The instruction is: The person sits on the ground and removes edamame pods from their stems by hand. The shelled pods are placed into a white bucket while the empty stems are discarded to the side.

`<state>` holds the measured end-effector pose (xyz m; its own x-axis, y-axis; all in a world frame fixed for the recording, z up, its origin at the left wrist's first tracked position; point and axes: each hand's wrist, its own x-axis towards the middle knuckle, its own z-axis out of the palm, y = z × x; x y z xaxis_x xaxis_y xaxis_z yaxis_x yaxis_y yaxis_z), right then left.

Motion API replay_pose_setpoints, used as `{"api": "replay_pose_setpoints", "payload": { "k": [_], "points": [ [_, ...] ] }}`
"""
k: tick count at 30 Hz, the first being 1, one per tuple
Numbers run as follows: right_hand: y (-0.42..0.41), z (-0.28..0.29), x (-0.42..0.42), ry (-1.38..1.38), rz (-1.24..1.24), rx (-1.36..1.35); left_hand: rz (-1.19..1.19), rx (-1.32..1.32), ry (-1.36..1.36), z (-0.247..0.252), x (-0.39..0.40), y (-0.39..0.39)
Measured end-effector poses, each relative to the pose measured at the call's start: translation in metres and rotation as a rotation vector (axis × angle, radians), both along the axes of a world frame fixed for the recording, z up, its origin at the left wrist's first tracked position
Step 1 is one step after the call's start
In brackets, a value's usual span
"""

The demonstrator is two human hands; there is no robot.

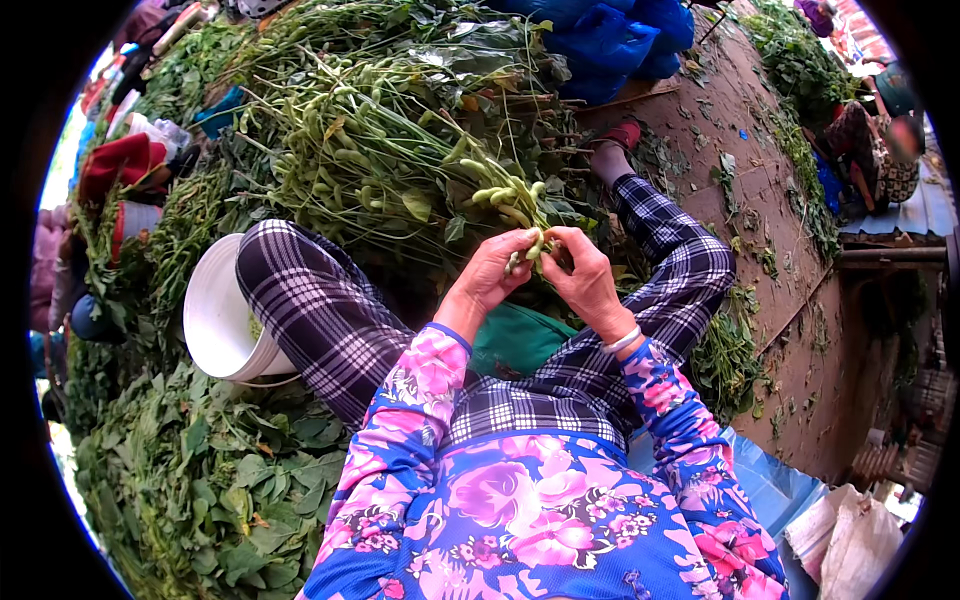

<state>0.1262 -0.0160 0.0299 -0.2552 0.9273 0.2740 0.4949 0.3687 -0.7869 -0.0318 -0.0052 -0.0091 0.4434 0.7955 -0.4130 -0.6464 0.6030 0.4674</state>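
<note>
My left hand (491, 270) pinches green soybean pods (535, 247), some of them tucked in its fingers. Right beside it, my right hand (583, 271) grips the same cluster at its stem; the exact finger contact is partly hidden. From this point the soybean plant (504, 193) stretches up and away, with plump pods along it. It lies over a large heap of cut soybean plants (352, 150) in front of my legs. A white plastic bucket (212, 300) stands tilted against my knee on the left, with something green low inside.
Stripped leaves (225, 487) are piled at the lower left. Beyond the heap sits a blue plastic bag (600, 45). Green cloth or plastic (517, 339) lies between my legs. Leaf scraps litter the brown ground (787, 315). Another person (885, 150) is at the far right.
</note>
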Motion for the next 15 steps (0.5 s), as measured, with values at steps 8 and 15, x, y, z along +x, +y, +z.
{"api": "replay_pose_setpoints", "payload": {
  "k": [8, 15],
  "points": [
    [-0.014, 0.0, 0.007, 0.378, 0.083, -0.799, -0.026, 0.059, 0.079, -0.002, 0.004, 0.0],
    [-0.015, -0.001, 0.016, 0.812, 0.109, -1.245, -0.097, 0.074, -0.01, -0.016, 0.0, 0.0]
  ]
}}
